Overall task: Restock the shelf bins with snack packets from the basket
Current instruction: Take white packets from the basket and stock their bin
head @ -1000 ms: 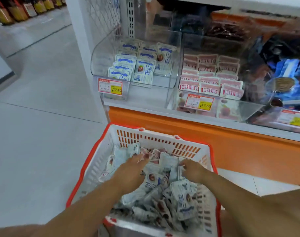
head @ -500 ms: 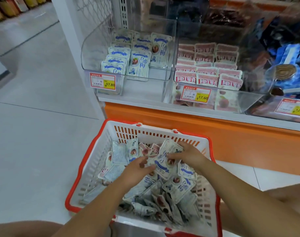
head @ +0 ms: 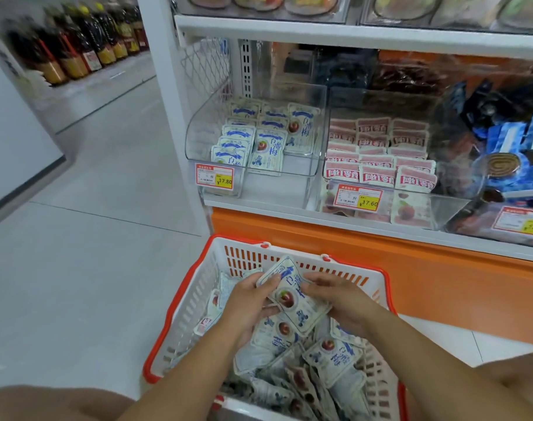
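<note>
Nearest me, loose packets fill the basket. Over its far half I have the held packet between both hands. My left hand curls round its left edge with the thumb on top, and my right hand pinches its right edge. The held packet's long axis runs away from me, with the far end leaning a little left. The matching bin sits at the left end of the shelf, straight beyond the basket's far rim and higher. It is half stocked, with bare floor along its front. My left hand looks slightly nearer to it, so I judge the lift goes up and forward.
</note>
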{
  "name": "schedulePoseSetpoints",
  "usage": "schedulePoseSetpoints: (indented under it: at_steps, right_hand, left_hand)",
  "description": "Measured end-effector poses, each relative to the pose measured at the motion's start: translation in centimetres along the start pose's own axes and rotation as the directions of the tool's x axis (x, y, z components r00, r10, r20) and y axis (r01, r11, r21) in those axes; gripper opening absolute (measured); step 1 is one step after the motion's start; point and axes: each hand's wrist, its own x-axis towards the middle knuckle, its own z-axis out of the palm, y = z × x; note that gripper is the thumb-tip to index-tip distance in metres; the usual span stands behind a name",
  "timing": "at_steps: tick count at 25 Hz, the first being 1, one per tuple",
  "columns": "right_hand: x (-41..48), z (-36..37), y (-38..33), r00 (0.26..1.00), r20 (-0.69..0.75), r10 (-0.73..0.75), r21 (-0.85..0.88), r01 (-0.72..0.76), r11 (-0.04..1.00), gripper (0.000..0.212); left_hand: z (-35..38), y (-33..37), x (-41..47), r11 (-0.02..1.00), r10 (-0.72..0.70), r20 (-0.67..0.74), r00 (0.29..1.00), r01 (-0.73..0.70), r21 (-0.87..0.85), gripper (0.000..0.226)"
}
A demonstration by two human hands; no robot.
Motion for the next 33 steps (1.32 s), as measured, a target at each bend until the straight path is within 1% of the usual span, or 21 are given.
schedulePoseSetpoints:
  at_steps: [2, 3, 6, 7, 11, 13, 14, 15, 17, 18, 20, 22, 24, 25, 26, 27, 28, 29, 30, 31, 33]
  right_hand:
    - [-0.3, 0.3, -0.2, 0.996, -0.052, -0.068, -0.023, 0.067, 0.998, 0.020]
    - [-0.5, 0.4, -0.3, 0.994, -0.063, -0.092, 0.001, 0.092, 0.996, 0.015]
    - [-0.9, 1.1, -0.6, 0.993, -0.087, -0.083, 0.099, 0.091, 0.991, 0.004]
    - [-1.0, 1.2, -0.8, 0.994, -0.079, -0.077, 0.106, 0.085, 0.991, 0.003]
    - [-1.3, 1.7, -2.6, 0.995, -0.017, -0.100, 0.076, 0.101, 0.992, 0.004]
    - [-1.8, 2.2, -3.9, 0.991, 0.008, -0.130, 0.056, 0.129, 0.990, 0.007]
    - [-2.2, 2.6, -4.7, 0.987, 0.018, -0.159, 0.030, 0.158, 0.987, 0.011]
    - [-2.4, 2.8, -5.7, 0.979, 0.026, -0.201, -0.034, 0.202, 0.979, 0.021]
    - [-2.7, 3.1, -8.3, 0.951, 0.004, -0.308, -0.205, 0.302, 0.931, 0.043]
    - [-2.8, 3.5, -10.1, 0.933, -0.016, -0.360, -0.271, 0.342, 0.900, 0.050]
    - [-3.0, 4.2, -13.6, 0.903, -0.011, -0.429, -0.364, 0.396, 0.843, 0.050]
    - [-2.8, 4.9, -17.6, 0.895, 0.014, -0.446, -0.467, 0.401, 0.788, 0.034]
    - [-1.8, 5.0, -22.0, 0.854, -0.051, -0.518, -0.585, 0.395, 0.708, 0.022]
    - [-0.9, 4.8, -24.3, 0.816, -0.106, -0.568, -0.620, 0.392, 0.680, 0.021]
    - [0.5, 4.5, -26.5, 0.782, -0.160, -0.603, -0.662, 0.368, 0.653, 0.022]
    - [1.8, 4.2, -28.4, 0.758, -0.192, -0.623, -0.741, 0.305, 0.598, 0.023]
    - [3.8, 4.0, -30.1, 0.757, -0.202, -0.622, -0.844, 0.187, 0.502, 0.024]
    - [5.9, 3.7, -31.3, 0.771, -0.209, -0.602, -0.922, 0.051, 0.385, 0.023]
    - [8.1, 3.7, -32.3, 0.781, -0.229, -0.581, -0.958, -0.073, 0.279, 0.022]
    - [10.2, 3.8, -33.0, 0.790, -0.249, -0.561, -0.967, -0.173, 0.186, 0.020]
    - [13.3, 4.2, -33.6, 0.817, -0.286, -0.501, -0.948, -0.317, 0.024, 0.013]
  left_hand:
    - [0.2, 0.5, -0.6, 1.000, 0.007, 0.014, 1.000, -0.007, -0.029, 0.020]
    - [0.2, 0.6, -0.8, 1.000, 0.010, 0.032, 0.999, -0.009, -0.022, 0.021]
    - [0.3, 0.6, -1.3, 0.996, 0.022, 0.086, 0.996, -0.029, 0.084, 0.030]
    - [0.3, 0.9, -1.5, 0.993, 0.032, 0.082, 0.996, -0.041, 0.110, 0.032]
    - [-0.1, 3.2, -1.5, 0.960, 0.085, 0.092, 0.992, -0.106, 0.259, 0.021]
    - [-0.2, 4.8, -1.6, 0.951, 0.112, 0.120, 0.986, -0.141, 0.275, 0.020]
    - [-0.2, 5.9, -1.7, 0.945, 0.132, 0.141, 0.981, -0.167, 0.281, 0.021]
    - [-0.2, 7.1, -1.7, 0.936, 0.155, 0.168, 0.974, -0.199, 0.289, 0.022]
    - [-0.4, 9.8, -1.7, 0.905, 0.205, 0.239, 0.949, -0.277, 0.322, 0.023]
    - [-0.4, 11.3, -1.6, 0.883, 0.228, 0.267, 0.936, -0.314, 0.348, 0.023]
    - [-0.6, 14.1, -1.1, 0.843, 0.272, 0.277, 0.922, -0.367, 0.393, 0.024]
    - [-0.4, 16.5, -0.3, 0.796, 0.350, 0.260, 0.900, -0.432, 0.424, 0.026]
    - [-0.5, 18.6, 0.9, 0.715, 0.483, 0.185, 0.856, -0.507, 0.482, 0.031]
    - [-1.1, 19.7, 1.7, 0.615, 0.586, 0.129, 0.800, -0.542, 0.573, 0.032]
    - [-2.0, 20.6, 2.3, 0.450, 0.707, 0.098, 0.700, -0.553, 0.701, 0.031]
    - [-3.2, 21.2, 3.0, 0.265, 0.812, 0.105, 0.574, -0.523, 0.810, 0.032]
    - [-4.6, 21.6, 3.7, 0.122, 0.877, 0.129, 0.463, -0.474, 0.872, 0.033]
    - [-6.0, 21.6, 4.3, 0.048, 0.902, 0.143, 0.407, -0.425, 0.904, 0.034]
    - [-7.4, 21.4, 5.0, 0.024, 0.906, 0.145, 0.397, -0.390, 0.921, 0.036]
    - [-8.4, 21.1, 5.5, 0.015, 0.899, 0.152, 0.411, -0.376, 0.927, 0.038]
    - [-9.6, 20.8, 6.1, -0.009, 0.882, 0.184, 0.433, -0.376, 0.926, 0.040]
